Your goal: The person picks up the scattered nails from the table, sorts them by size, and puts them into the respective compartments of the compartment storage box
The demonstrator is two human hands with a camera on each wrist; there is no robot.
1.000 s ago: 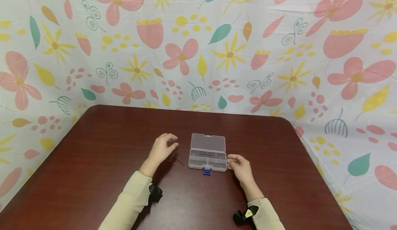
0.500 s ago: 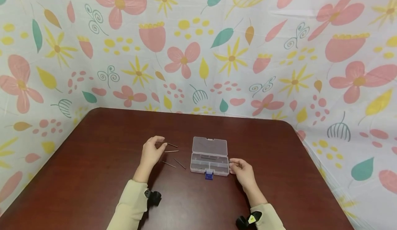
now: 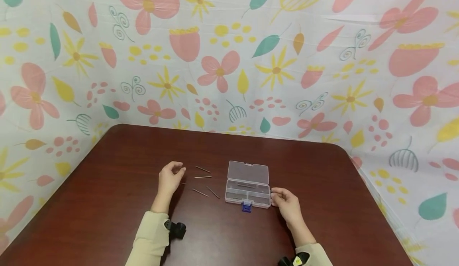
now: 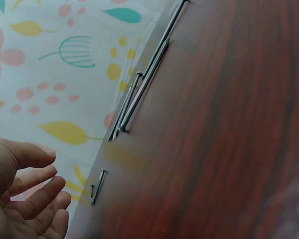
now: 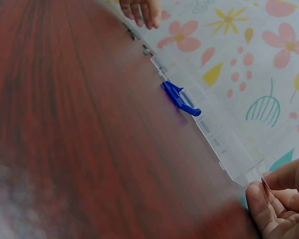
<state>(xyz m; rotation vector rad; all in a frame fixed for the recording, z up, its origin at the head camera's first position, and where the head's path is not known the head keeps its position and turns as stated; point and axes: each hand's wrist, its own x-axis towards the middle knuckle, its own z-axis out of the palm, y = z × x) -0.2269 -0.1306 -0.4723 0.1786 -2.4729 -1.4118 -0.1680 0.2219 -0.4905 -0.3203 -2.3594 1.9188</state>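
Several metal nails (image 3: 203, 177) lie spread on the table, left of an open clear plastic box (image 3: 248, 193). My left hand (image 3: 170, 179) hovers at their left end, thumb and fingers loosely bent and apart, holding nothing. In the left wrist view, this hand (image 4: 32, 191) is clear of the nails (image 4: 144, 82), which differ in length. My right hand (image 3: 288, 205) is at the box's right end; in the right wrist view its thumb (image 5: 257, 197) and forefinger pinch that end. A few small metal pieces (image 3: 246, 185) lie in the box's compartments.
The box's lid (image 3: 248, 172) is tipped back, away from me. A blue latch (image 3: 246, 206) hangs at its front. Dark red-brown tabletop (image 3: 229, 238) surrounds everything, and a flowered cloth (image 3: 229, 79) hangs behind the table's far edge.
My left hand has drawn back leftward from above the nails, leaving them in plain sight, one more lying beside its fingers. My right hand stays at the box's end. The head view has shifted slightly.
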